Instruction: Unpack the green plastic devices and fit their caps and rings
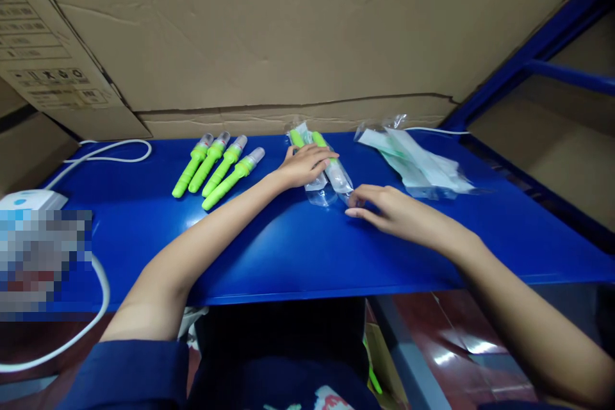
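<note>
On the blue table (288,250), my left hand (303,165) rests flat across two green pens in clear plastic sleeves (331,170), fingers stretched over them. My right hand (394,210) lies just right of the sleeves' near end, its fingertips pinched on the edge of the clear plastic. Several bare green pens with clear caps (218,163) lie side by side to the left of my left hand.
A pile of clear plastic sleeves (416,163) lies at the back right. A white device (29,202) with a white cable (103,150) sits at the left edge. Cardboard boxes (298,32) wall off the back. A blue frame (528,51) rises at right.
</note>
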`<state>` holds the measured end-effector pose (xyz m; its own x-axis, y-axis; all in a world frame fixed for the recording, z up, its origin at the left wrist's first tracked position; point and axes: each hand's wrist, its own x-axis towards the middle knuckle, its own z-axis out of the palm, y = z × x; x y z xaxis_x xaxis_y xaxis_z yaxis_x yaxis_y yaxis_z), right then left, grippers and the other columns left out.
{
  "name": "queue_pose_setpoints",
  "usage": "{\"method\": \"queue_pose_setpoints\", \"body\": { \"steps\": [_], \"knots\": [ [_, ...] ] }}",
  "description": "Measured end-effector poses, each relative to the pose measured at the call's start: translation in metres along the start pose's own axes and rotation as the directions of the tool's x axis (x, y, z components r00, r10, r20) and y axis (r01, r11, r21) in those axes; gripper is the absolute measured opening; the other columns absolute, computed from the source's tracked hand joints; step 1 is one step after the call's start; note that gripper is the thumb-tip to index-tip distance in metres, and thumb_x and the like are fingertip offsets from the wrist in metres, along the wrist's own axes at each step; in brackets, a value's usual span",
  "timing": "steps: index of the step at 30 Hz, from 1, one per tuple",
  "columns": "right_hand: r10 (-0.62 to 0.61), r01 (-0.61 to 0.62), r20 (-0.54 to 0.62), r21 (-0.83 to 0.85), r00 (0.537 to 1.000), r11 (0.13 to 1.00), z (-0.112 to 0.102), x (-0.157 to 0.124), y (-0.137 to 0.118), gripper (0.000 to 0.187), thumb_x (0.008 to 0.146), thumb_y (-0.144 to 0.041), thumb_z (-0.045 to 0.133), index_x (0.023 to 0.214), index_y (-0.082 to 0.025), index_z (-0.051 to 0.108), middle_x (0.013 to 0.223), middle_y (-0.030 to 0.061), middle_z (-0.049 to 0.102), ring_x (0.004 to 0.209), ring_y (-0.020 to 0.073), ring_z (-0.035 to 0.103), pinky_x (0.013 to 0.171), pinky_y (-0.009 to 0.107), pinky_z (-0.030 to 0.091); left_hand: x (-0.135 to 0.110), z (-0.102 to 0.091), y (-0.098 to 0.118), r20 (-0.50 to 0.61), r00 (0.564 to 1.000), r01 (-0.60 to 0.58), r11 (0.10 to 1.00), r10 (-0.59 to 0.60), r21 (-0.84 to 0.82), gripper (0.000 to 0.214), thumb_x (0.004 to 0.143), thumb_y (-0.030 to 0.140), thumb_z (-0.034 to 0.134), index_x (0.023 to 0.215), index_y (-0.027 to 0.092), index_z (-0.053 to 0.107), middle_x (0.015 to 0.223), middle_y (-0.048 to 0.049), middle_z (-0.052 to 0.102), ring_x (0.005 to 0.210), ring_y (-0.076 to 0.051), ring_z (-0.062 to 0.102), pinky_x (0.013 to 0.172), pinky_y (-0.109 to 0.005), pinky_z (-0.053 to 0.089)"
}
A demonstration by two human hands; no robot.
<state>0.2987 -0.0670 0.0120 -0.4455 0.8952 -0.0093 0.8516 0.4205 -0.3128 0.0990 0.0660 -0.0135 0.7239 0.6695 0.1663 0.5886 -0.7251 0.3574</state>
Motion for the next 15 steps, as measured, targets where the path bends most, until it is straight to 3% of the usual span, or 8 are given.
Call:
{"method": "queue_pose_setpoints", "body": {
  "steps": [4,10,15],
  "knots": [
    [0.171,-0.162,-0.146,0.072,0.974,0.984,0.012,0.000,-0.004,0.039,0.103,-0.039,0.035,0.103,-0.020,0.069,0.103,0.0117,0.074,0.094,0.0276,0.070,0.084,0.036,0.048,-0.002,0.006,0.004,-0.026,1.000,0.011,1.000,-0.011,0.003,0.046,0.106,0.036,0.030,0.147,0.032,0.051,0.158,-0.0024,0.048,0.150,-0.025,0.035,0.119,-0.052,0.021],
    [0.385,-0.422,-0.195,-0.220,0.902,0.879,0.020,0.018,-0.018,0.047,0.102,-0.047,0.038,0.116,-0.017,0.071,0.105,0.0163,0.076,0.093,0.0348,0.072,0.064,0.037,0.044,-0.011,0.006,0.009,-0.052,0.999,0.001,0.999,0.002,0.050,0.049,0.106,0.038,0.029,0.151,0.030,0.046,0.156,-0.0073,0.050,0.145,-0.026,0.041,0.113,-0.051,0.028],
    [0.427,-0.468,-0.196,-0.287,0.883,0.836,0.022,0.029,-0.021,0.048,0.102,-0.053,0.038,0.109,-0.019,0.071,0.104,0.0155,0.076,0.090,0.0351,0.072,0.058,0.034,0.037,-0.013,0.006,0.011,-0.062,0.997,0.041,0.997,-0.037,0.063,0.050,0.106,0.038,0.030,0.153,0.028,0.043,0.158,-0.0064,0.048,0.146,-0.026,0.041,0.114,-0.053,0.028]
  ]
}}
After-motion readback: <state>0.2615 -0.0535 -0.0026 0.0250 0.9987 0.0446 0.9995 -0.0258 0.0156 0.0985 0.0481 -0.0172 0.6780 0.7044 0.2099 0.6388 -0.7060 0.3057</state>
